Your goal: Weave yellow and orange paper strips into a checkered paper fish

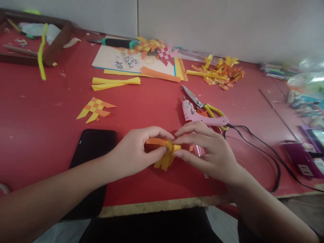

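Between my two hands, just above the red table, are woven paper strips point(165, 158) in yellow and orange. My left hand point(139, 150) pinches them from the left, thumb below and fingers above an orange strip. From the right, my right hand point(206, 148) pinches a yellow fold between thumb and fingertips. Loose yellow ends hang downward; part of the weave is hidden by my fingers. A finished woven paper fish point(95, 108) in the same colours lies to the left. Behind my right hand rest a pink glue gun point(202, 115) and yellow-handled scissors point(211, 109).
A black phone point(95, 145) lies under my left forearm. Yellow strips point(115, 83), cardstock sheets point(116, 57) and paper scraps point(222, 72) sit farther back. The glue gun's cord point(263, 140) runs right toward a purple box point(301, 158). A wooden tray point(60, 44) stands back left.
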The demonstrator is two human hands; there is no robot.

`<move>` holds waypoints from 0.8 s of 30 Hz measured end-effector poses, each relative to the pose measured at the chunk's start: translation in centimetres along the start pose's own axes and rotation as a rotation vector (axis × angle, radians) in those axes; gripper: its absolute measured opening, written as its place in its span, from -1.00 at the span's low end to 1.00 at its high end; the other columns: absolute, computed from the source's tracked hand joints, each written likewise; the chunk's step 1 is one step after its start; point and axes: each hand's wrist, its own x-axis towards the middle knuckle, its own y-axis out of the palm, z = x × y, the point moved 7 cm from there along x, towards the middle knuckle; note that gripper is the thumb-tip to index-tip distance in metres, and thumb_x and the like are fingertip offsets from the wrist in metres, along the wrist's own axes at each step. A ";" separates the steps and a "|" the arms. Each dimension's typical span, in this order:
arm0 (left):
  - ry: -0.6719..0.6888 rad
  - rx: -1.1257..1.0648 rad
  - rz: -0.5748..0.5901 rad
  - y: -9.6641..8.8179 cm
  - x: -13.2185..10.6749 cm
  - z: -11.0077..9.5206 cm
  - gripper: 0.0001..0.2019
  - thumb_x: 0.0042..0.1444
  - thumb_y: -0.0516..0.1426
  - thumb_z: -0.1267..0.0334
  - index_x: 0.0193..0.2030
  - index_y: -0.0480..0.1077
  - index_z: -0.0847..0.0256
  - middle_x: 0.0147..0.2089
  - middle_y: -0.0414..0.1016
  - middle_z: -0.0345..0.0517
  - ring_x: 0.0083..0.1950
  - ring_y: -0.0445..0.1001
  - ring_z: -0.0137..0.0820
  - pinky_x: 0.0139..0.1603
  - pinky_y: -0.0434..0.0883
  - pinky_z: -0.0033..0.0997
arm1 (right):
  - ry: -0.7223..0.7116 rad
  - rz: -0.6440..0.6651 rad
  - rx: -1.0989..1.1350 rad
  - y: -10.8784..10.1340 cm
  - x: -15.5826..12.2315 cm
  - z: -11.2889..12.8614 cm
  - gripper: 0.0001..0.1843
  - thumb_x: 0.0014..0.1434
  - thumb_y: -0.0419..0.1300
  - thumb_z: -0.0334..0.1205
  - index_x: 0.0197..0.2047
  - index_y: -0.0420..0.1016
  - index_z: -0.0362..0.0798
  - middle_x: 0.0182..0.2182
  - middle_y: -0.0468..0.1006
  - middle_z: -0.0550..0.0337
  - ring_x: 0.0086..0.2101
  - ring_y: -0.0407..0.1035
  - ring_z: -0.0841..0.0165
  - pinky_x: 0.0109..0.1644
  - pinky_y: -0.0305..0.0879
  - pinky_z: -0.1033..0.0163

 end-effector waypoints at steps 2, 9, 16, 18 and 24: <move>0.014 0.013 0.007 0.1 -0.1 -0.1 -0.79 0.14 0.17 0.35 -0.07 0.49 0.10 -0.15 0.62 -0.28 -0.18 0.59 -0.44 -0.17 0.46 -0.54 | 0.047 -0.004 0.057 0.1 0.0 -0.3 -0.89 0.18 0.31 -0.18 -0.20 0.57 0.02 -0.23 0.58 0.15 -0.19 0.49 0.35 -0.07 0.45 0.21; 0.013 0.002 0.017 0.2 -0.1 -0.4 -0.84 0.15 0.22 0.21 -0.12 0.50 0.09 -0.21 0.61 -0.32 -0.24 0.57 -0.47 -0.25 0.43 -0.59 | 0.106 -0.038 0.134 0.3 0.1 -0.6 -0.80 0.28 0.20 -0.11 -0.33 0.53 -0.01 -0.33 0.56 0.18 -0.30 0.49 0.41 -0.20 0.45 0.29; -0.061 0.048 -0.086 -0.8 0.1 0.2 -0.87 0.10 0.26 0.17 -0.25 0.49 0.13 -0.32 0.60 -0.29 -0.33 0.54 -0.46 -0.35 0.40 -0.55 | -0.090 -0.107 -0.037 0.3 0.1 0.8 -0.78 0.33 0.14 -0.16 -0.31 0.51 -0.04 -0.34 0.58 0.12 -0.27 0.46 0.34 -0.16 0.41 0.19; -0.038 0.083 -0.097 -0.9 0.0 0.0 -0.89 0.09 0.27 0.20 -0.30 0.48 0.15 -0.35 0.59 -0.29 -0.34 0.54 -0.46 -0.34 0.41 -0.54 | -0.114 -0.119 -0.072 0.3 0.1 1.0 -0.76 0.35 0.11 -0.16 -0.32 0.50 -0.05 -0.36 0.58 0.12 -0.28 0.45 0.33 -0.15 0.40 0.17; 0.098 0.151 -0.089 -0.3 -0.2 -0.9 -0.85 0.08 0.25 0.31 -0.18 0.48 0.13 -0.25 0.61 -0.27 -0.25 0.57 -0.44 -0.20 0.47 -0.53 | -0.212 -0.137 -0.146 0.0 -0.1 1.7 -0.79 0.30 0.19 -0.16 -0.37 0.49 -0.03 -0.38 0.58 0.15 -0.27 0.44 0.29 -0.11 0.38 0.10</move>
